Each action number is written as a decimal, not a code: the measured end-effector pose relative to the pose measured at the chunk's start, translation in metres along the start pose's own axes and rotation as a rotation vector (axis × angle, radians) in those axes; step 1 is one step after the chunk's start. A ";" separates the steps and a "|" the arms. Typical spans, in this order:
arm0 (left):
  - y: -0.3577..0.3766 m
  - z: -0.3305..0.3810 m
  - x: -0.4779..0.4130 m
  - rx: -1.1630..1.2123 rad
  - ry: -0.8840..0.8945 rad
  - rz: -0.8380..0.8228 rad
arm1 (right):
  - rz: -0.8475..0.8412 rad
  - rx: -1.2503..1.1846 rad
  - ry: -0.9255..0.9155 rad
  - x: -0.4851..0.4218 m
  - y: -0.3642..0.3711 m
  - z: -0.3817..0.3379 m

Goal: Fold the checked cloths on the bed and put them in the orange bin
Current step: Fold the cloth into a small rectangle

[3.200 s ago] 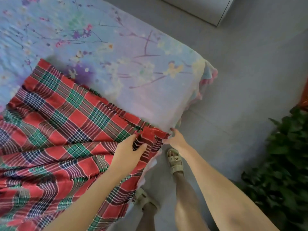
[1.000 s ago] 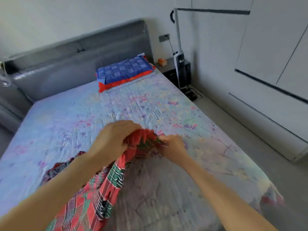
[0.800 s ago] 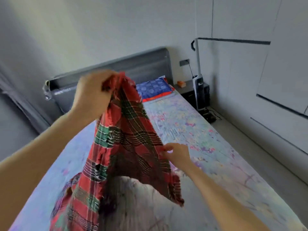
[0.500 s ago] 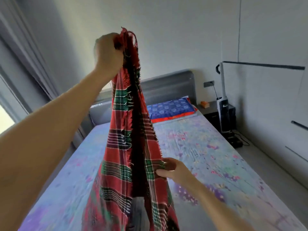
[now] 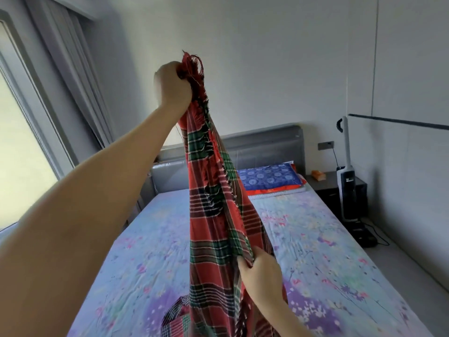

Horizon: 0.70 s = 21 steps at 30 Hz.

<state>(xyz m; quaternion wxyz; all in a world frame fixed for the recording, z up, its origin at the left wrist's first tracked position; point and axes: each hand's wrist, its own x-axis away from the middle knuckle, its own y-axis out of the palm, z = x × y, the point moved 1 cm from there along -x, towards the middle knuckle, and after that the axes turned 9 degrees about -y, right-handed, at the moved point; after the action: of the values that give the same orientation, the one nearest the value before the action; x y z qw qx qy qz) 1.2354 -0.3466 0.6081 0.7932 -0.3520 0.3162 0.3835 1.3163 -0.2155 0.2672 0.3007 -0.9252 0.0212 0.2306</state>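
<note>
One checked cloth (image 5: 213,227) | left hand (image 5: 172,86), right hand (image 5: 262,276) grip | masks headboard (image 5: 267,147), pillow (image 5: 269,177)

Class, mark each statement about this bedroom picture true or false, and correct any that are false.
1. The left hand grips the checked cloth by its fringed end, high in the air. True.
2. The right hand lies flat on the bed. False: it pinches the cloth's edge lower down.
3. A blue patterned pillow lies at the head of the bed. True.
4. The cloth lies neatly folded on the bed. False: it hangs unfolded from the left hand.
</note>
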 end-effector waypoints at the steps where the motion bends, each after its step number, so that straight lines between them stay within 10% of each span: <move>1: -0.008 -0.007 -0.004 0.005 -0.033 0.023 | 0.030 -0.015 0.032 -0.004 -0.011 0.009; 12: -0.086 -0.114 -0.061 0.163 -0.327 0.234 | 0.169 0.524 -0.162 -0.111 -0.121 0.047; 19: -0.157 -0.212 -0.139 0.381 -0.403 0.285 | 0.636 0.511 -0.300 -0.192 -0.174 -0.087; 21: -0.180 -0.247 -0.164 0.366 -0.425 0.286 | 0.520 0.471 -0.326 -0.219 -0.177 -0.132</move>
<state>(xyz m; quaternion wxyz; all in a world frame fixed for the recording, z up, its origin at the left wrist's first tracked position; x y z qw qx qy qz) 1.2445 -0.6899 0.6555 0.8296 -0.0672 0.2532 0.4931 1.2072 -0.1671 0.5547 0.4360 -0.7456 0.2595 0.4320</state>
